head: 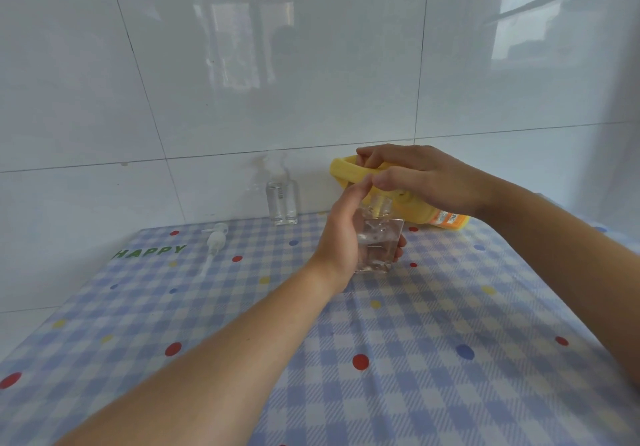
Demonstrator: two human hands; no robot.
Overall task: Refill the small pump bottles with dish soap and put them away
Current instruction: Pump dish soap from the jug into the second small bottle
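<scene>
My left hand (341, 234) grips a small clear square bottle (379, 243) with an open neck, held just above the checked tablecloth. My right hand (422, 177) holds the yellow handle of a big yellow dish soap jug (446, 218), which is tipped on its side over the small bottle's neck. The jug's spout is hidden behind my fingers. A loose white pump head (215, 243) with its tube lies on the cloth to the left. A second clear pump bottle (281, 199) with its pump on stands upright by the wall.
A blue and white checked tablecloth (398, 334) with coloured dots and the word HAPPY covers the table. A glossy white tiled wall (242, 64) rises right behind the bottles. The table's left edge runs diagonally at the left.
</scene>
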